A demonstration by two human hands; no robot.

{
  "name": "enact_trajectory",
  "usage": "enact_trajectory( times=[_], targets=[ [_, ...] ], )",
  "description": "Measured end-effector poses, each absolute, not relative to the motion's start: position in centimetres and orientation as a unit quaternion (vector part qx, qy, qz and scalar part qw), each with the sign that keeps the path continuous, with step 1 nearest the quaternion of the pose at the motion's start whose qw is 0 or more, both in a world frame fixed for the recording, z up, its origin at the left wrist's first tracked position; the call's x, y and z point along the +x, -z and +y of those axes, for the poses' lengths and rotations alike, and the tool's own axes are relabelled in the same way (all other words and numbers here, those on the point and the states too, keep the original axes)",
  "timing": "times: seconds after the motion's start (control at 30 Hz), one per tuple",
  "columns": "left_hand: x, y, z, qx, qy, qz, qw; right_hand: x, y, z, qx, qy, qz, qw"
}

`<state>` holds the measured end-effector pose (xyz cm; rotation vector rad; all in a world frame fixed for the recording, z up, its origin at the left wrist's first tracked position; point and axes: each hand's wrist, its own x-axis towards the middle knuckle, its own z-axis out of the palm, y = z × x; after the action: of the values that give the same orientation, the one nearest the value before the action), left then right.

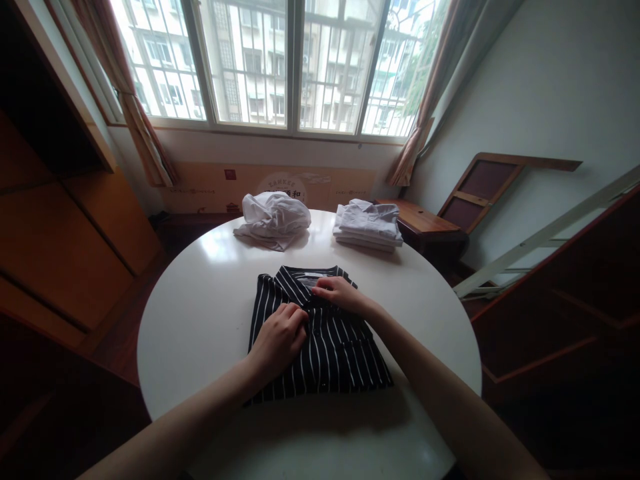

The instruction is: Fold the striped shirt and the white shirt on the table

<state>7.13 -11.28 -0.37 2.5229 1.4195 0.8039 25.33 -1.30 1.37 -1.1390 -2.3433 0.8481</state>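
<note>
A black shirt with white stripes [330, 353] lies folded into a rough rectangle on the white round table [190, 347], its collar towards the window. My left hand [281, 335] rests on the shirt's front just below the collar, its fingers curled closed on the cloth. At the right side of the collar is my right hand [336, 293], thumb and fingers drawn together on the fabric near the neck opening. Both fingertips are partly hidden, so the exact grip does not show fully.
Beyond the shirt, a crumpled white garment [274, 217] lies at the table's far left. A stack of folded white shirts [367, 225] sits at the far right. Behind are a wooden bench [417, 220] and a barred window; a pale ladder-like rail [545, 237] slants at right.
</note>
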Motion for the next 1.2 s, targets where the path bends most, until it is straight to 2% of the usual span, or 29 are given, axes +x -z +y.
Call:
enact_trajectory(
  times=[0.57, 0.73, 1.03, 1.2],
  targets=[
    [7.1, 0.4, -11.3, 0.836, -0.276, 0.47, 0.067, 25.7, -2.4, -1.3, -0.362, -0.372, -0.818, 0.247],
    [7.1, 0.4, -11.3, 0.836, -0.278, 0.469, 0.062, 25.5, -2.1, -0.1, -0.374, -0.36, -0.827, 0.218],
    [7.3, 0.7, -11.5, 0.831, -0.308, 0.457, 0.07, 23.6, -3.7, 0.8, -0.415, -0.204, -0.883, 0.078],
    [7.3, 0.3, -11.6, 0.843, -0.325, 0.423, 0.074, 23.2, -2.9, 0.9, -0.399, -0.154, -0.902, 0.051]
  ],
)
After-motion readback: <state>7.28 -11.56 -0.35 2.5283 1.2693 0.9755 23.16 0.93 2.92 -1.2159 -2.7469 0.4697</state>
